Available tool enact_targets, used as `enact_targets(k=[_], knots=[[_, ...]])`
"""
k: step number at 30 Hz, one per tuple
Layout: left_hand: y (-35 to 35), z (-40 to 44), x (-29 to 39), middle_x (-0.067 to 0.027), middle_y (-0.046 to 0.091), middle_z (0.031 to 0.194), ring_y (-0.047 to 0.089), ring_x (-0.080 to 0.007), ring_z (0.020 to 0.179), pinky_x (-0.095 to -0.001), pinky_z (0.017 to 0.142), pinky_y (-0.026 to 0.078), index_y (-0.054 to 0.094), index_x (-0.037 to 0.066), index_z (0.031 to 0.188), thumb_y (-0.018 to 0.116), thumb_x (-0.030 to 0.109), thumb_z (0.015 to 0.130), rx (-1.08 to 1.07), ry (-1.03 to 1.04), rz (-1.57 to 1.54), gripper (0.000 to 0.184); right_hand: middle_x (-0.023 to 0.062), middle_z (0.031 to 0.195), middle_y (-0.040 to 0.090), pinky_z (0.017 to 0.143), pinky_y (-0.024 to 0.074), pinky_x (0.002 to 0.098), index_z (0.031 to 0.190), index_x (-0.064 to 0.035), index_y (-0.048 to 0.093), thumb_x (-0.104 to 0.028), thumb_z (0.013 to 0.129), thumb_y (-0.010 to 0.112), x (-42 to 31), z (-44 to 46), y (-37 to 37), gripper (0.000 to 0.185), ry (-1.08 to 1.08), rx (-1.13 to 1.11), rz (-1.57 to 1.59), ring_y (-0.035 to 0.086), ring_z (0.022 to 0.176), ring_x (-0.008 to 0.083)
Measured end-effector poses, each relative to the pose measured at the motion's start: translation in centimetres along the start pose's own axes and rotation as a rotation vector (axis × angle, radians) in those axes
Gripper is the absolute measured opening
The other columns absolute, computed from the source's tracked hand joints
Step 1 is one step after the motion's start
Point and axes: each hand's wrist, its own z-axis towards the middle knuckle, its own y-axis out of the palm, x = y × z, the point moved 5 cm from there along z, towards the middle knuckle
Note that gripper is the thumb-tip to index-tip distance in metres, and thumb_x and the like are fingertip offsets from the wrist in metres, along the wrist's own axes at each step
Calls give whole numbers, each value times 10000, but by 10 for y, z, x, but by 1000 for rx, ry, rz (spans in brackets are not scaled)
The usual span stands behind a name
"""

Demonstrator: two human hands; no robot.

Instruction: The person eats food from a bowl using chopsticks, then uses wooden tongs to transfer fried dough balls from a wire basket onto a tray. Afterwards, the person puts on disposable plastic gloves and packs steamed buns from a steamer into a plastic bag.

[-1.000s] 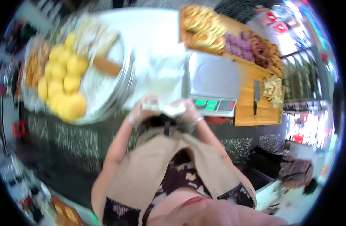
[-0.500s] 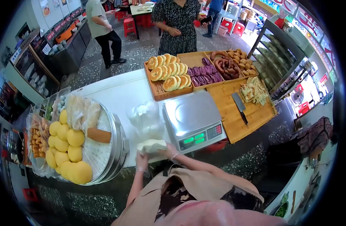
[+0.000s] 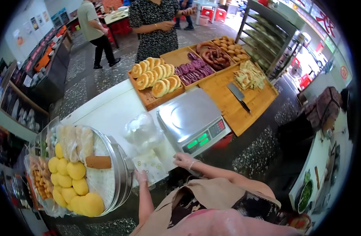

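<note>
A white paper bag (image 3: pixel 150 164) with a small printed pattern lies at the table's near edge. My left hand (image 3: pixel 141 176), in a clear plastic glove, grips its lower left edge. Apart from the bag, my right hand (image 3: pixel 184 161), gloved too, hovers near the scale's front corner; its fingers are loosely spread with nothing in them. Behind the paper bag is a heap of clear plastic bags (image 3: pixel 143 129). The digital scale (image 3: pixel 190 114) has a bare metal pan and lit green displays. To the left, a round steamer (image 3: pixel 119 173) holds yellow buns (image 3: pixel 76 170) and a brown cake slab (image 3: pixel 98 162).
Wooden trays hold browned flatbreads (image 3: pixel 161 87), purple rolls (image 3: pixel 194 72), coiled sausages (image 3: pixel 212 55) and small buns (image 3: pixel 231 48). A cleaver (image 3: pixel 237 93) and cut pancake pieces (image 3: pixel 249 75) lie on a board (image 3: pixel 243 118). A person in a patterned dress (image 3: pixel 157 33) stands across the table.
My hands have separated: the right moved off the white paper toward the scale, the left stays at the bag, which now lies flatter. The view has shifted, and the person opposite has raised a hand.
</note>
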Motion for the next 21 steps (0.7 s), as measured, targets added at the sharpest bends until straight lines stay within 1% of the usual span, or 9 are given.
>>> enact_targets(k=[4,7,8,10,12,13,14,16,21], knots=[[-7,-7,19,-237,568,1005,542,-376,961,-424,854,404,477,-40,1064,572,104,731,27,75,127,375,166,875,605,726,458,376,1034,-5,566,-334,756,592,16,-42,-28,431,41,12,46,584,818,303],[-5,-9,39,-240,515,1111,506,-397,1000,-433,884,390,475,-43,1077,584,117,746,115,44,468,383,167,873,611,719,457,380,1025,-22,560,-321,772,562,18,-74,-69,392,-41,-47,43,589,817,315],[-8,-22,61,-240,490,1151,486,-403,1024,-438,905,378,472,-46,1103,586,121,751,179,8,629,405,166,852,612,700,460,381,996,-30,569,-318,776,565,26,-82,-84,362,-81,40,-15,588,793,324],[-4,-60,127,-238,454,1191,437,-405,1082,-447,943,344,463,-47,1159,572,122,768,407,314,504,440,160,844,620,702,467,380,973,-35,591,-292,795,566,41,-100,-124,314,-38,97,-63,590,785,329],[5,-84,191,-228,491,1139,419,-379,1106,-449,956,323,490,-30,1175,540,118,807,554,424,308,400,123,792,618,660,475,334,908,-34,624,-210,798,607,64,-122,-165,208,-114,278,116,609,738,251],[13,-104,228,-202,511,1123,444,-359,1075,-441,953,327,512,-7,1162,535,163,838,651,671,295,367,125,809,629,682,481,334,921,-33,628,-192,803,605,77,-132,-189,200,-74,305,132,615,752,254],[18,-107,253,-177,529,1111,466,-330,1056,-425,945,339,533,11,1143,520,195,865,707,707,267,333,128,827,640,704,487,334,935,-31,632,-175,807,603,92,-146,-210,194,-30,317,150,621,765,257],[20,-111,312,-151,559,1035,489,-309,1024,-402,917,362,579,32,1053,527,204,864,839,822,325,261,97,765,639,653,488,295,867,-9,631,-167,815,618,129,-165,-247,167,68,341,212,615,697,187],[27,-92,377,-130,571,996,519,-282,981,-405,863,409,593,75,1027,557,227,837,861,760,443,246,41,619,574,508,434,231,680,-29,539,-218,863,600,195,-199,-324,270,375,426,472,535,510,105]])
